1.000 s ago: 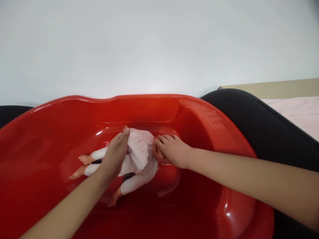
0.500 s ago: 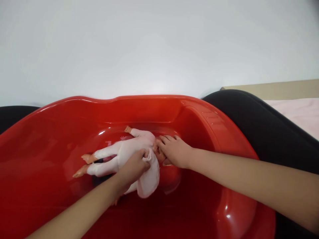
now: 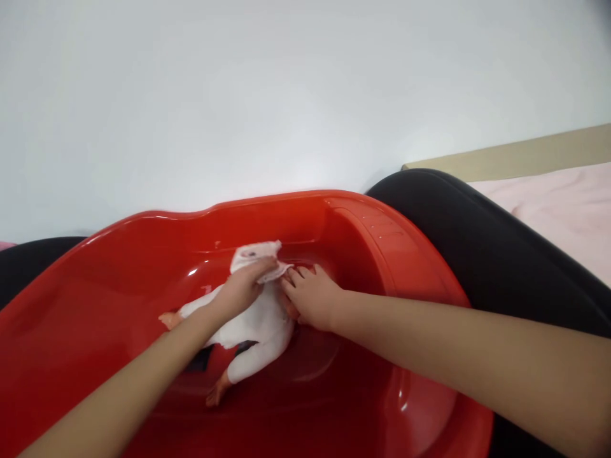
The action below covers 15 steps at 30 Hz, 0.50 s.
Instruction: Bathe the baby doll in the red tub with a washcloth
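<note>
A doll (image 3: 260, 324) in a white suit lies on its back in a red baby bathtub (image 3: 191, 234), feet to the left and head to the right. My left hand (image 3: 243, 286) is over its chest, fingers closed on a small white cloth (image 3: 251, 253) that spreads toward the tub's far side. My right hand (image 3: 312, 298) grips the doll's head, which it mostly hides. The doll's near arm stretches toward me, and its far arm is covered by the cloth and my left hand.
A black surface (image 3: 429, 216) shows beyond the tub's right side, and another dark edge at the left. Pink cloth (image 3: 548, 203) lies at the right beside a beige board (image 3: 515, 154). A pale wall (image 3: 286, 95) rises behind.
My left hand has swung the white cloth from the doll's near side over to its far side, uncovering the near arm. My right hand stays on the head. The view has turned slightly.
</note>
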Each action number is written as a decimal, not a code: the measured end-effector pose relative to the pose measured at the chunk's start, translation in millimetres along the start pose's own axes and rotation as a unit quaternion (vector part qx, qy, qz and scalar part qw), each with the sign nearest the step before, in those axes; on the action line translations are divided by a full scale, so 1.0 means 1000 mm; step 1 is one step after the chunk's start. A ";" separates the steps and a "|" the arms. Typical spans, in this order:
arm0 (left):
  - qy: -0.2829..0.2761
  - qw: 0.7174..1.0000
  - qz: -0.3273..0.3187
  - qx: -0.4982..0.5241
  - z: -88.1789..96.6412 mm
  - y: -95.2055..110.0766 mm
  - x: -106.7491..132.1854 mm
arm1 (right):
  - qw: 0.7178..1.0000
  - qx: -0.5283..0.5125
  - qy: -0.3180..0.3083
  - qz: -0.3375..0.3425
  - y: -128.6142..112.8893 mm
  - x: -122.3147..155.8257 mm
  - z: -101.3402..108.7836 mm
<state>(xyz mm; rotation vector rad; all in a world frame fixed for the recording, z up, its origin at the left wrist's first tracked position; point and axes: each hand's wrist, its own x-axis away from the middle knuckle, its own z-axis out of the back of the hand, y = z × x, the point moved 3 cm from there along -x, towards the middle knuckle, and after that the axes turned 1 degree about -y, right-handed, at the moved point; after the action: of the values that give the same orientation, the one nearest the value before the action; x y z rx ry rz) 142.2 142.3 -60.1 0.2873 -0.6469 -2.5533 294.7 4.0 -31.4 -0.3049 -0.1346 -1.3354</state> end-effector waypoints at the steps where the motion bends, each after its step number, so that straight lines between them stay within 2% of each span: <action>1: -0.059 0.997 -0.041 -0.012 -0.015 -0.005 -0.002 | 1.000 -0.004 0.007 -0.001 0.000 0.000 -0.001; 3: -0.116 0.989 -0.079 -0.050 -0.033 -0.017 -0.003 | 1.000 -0.009 0.018 0.003 0.001 -0.002 -0.003; 5: -0.133 0.984 -0.085 -0.080 -0.038 -0.027 -0.003 | 1.000 -0.004 0.022 0.009 0.001 -0.004 -0.005; 10: -0.159 0.979 -0.090 -0.091 -0.025 -0.048 -0.001 | 1.000 0.020 -0.004 0.005 0.001 -0.006 -0.006; 15: -0.127 0.981 -0.031 -0.145 -0.006 -0.091 0.019 | 1.000 0.022 -0.015 0.004 0.000 -0.005 -0.002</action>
<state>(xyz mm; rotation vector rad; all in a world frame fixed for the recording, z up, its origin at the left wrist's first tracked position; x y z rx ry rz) 90.6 200.4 -112.1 -0.1220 -0.3496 -2.7240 293.1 8.2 -35.1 -0.2877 -0.1878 -1.3178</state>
